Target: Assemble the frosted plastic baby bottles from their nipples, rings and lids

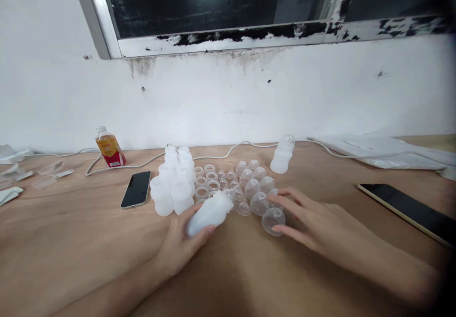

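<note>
Left hand [180, 245]: clamped on a white bottle [206, 219], tilted with its neck toward one o'clock; a clear teat sits at the neck, though you cannot tell how firmly it is seated. Right hand [317, 217]: fingers apart, spread about the nearest clear dome [273, 222], at three o'clock from the held bottle; thumb by its rim, fingertips over the domes behind, firm contact unclear. White bottles [164, 198] stand at ten o'clock, rings [201, 197] at twelve, all on the counter [89, 241]. Risks, as judged: the domes crowd together and look light, so a closing finger could catch a neighbour and tip it or send it rolling. Squeeze the soft-looking bottle too hard and its wall could buckle, loosening the teat. Swing its neck low toward twelve and you could knock the rings or loose teats [243, 208] out of line.
</note>
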`<control>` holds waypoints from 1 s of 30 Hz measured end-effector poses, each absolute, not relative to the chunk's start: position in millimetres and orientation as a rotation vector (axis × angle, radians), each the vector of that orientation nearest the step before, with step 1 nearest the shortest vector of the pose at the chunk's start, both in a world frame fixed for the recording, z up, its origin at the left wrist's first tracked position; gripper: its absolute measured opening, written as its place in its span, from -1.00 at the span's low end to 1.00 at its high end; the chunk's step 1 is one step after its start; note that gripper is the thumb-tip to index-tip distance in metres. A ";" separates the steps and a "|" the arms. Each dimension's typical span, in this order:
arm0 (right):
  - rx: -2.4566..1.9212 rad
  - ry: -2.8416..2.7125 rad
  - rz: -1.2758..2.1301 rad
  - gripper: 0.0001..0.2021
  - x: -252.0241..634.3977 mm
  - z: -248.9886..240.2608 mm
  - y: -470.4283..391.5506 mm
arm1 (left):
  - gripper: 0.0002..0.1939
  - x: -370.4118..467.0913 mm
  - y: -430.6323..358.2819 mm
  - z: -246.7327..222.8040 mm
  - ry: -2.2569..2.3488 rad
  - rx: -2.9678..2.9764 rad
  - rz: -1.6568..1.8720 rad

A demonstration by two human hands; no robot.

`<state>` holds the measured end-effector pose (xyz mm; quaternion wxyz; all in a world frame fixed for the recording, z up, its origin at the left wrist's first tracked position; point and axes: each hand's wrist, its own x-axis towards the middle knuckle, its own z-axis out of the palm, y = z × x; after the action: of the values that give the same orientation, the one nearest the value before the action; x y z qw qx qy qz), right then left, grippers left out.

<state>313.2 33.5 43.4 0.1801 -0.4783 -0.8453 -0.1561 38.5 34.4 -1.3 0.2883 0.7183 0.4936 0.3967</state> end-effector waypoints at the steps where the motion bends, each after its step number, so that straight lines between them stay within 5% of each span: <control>1: -1.363 -2.419 -0.426 -0.69 312.8 35.0 31.7 | -0.61 38.7 34.9 -1.0 1.323 1.900 1.059; 12: -1.285 -2.525 -0.021 -0.81 278.8 18.9 21.1 | -0.59 37.9 36.4 2.6 1.292 1.789 1.041; 21: -0.991 -1.359 0.862 -0.68 232.9 15.8 52.9 | -0.52 37.4 34.2 2.5 1.183 1.504 1.006; 30: -0.907 -1.263 0.956 -0.70 226.7 -12.4 54.9 | -0.54 38.7 34.0 3.8 1.104 1.401 0.989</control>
<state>226.7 54.9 -12.4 0.6115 -0.3933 -0.5475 0.4143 38.7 34.0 3.8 0.5236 0.5853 0.4612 0.4131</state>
